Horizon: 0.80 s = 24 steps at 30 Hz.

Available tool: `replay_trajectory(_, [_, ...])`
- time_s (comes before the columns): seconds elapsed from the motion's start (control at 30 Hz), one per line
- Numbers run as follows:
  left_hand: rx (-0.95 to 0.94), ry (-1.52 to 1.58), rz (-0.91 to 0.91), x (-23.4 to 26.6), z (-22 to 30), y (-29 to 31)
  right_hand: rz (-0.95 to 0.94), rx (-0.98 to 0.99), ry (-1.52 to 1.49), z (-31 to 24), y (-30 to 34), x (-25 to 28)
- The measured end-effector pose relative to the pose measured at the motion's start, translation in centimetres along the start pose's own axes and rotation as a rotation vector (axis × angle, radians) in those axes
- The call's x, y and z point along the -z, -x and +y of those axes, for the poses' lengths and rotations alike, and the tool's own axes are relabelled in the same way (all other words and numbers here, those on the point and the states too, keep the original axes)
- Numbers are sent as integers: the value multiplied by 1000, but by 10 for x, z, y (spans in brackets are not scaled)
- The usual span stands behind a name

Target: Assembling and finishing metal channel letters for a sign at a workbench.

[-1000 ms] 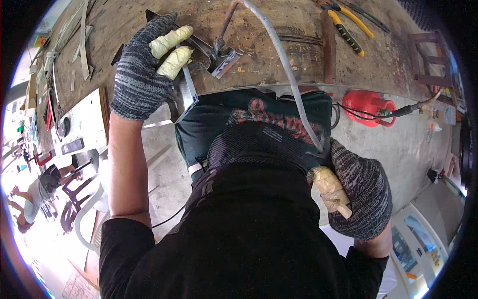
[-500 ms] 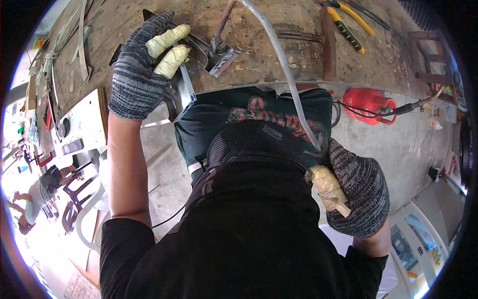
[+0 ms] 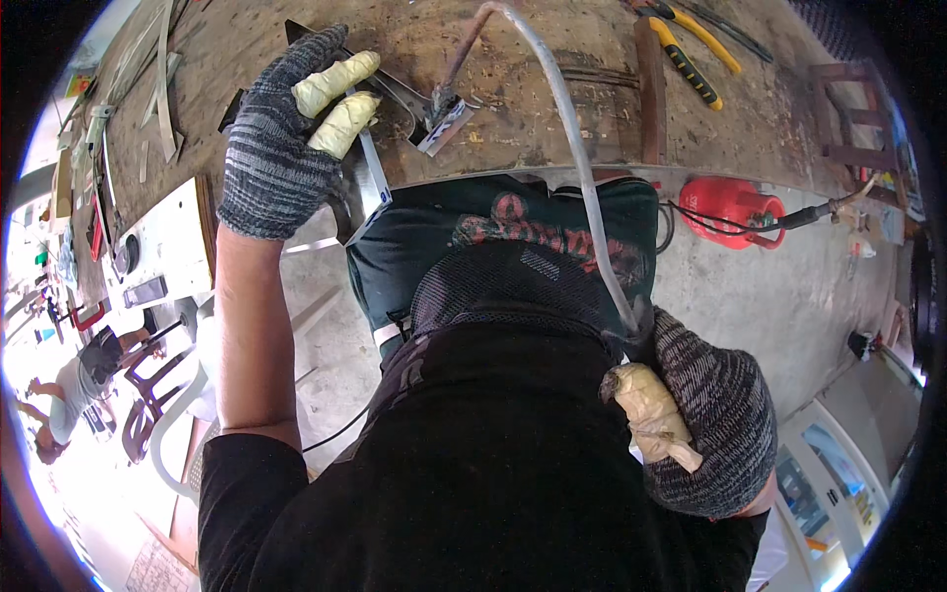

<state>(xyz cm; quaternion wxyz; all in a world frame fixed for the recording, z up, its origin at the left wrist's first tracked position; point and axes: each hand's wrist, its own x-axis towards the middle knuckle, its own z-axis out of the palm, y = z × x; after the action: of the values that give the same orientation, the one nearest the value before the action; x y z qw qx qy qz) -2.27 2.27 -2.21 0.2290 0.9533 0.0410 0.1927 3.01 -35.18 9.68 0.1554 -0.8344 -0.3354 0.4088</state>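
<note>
My left hand (image 3: 286,148), in a grey striped knit glove with yellowish tape round its fingertips, curls over a bent piece of shiny sheet metal (image 3: 373,192) at the bench edge. My right hand (image 3: 715,424), gloved and taped likewise, is closed at the near end of a bent grey metal tube (image 3: 570,118) shaped like a hacksaw frame. From this hand the tube rises over my lap and bends down at its far end beside an angled metal bracket (image 3: 449,126) on the bench. No blade shows, and the grip itself is hidden by my fingers.
On the scarred wooden bench (image 3: 552,39) lie yellow-and-black pliers (image 3: 686,64), a wooden bar (image 3: 653,89) and metal strips (image 3: 163,79). A red gas cylinder (image 3: 730,212) stands past its right edge. A white board (image 3: 163,247) is at left; farther back is another person (image 3: 74,395).
My right hand has drawn back toward my body and the bent tube has come with it. My left hand stays almost where it was.
</note>
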Motion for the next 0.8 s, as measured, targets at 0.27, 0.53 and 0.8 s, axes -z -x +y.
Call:
replay_trajectory(0.27, [-20, -25, -7, 1, 0, -1, -48, 98, -115, 5, 0, 7])
replay_trajectory(0.53, [-58, -57, 20, 2, 0, -2, 310, -101, -404, -12, 3, -4])
replay_trajectory(0.8, [-12, -21, -48, 3, -3, 2, 690, -203, -637, 32, 31, 3])
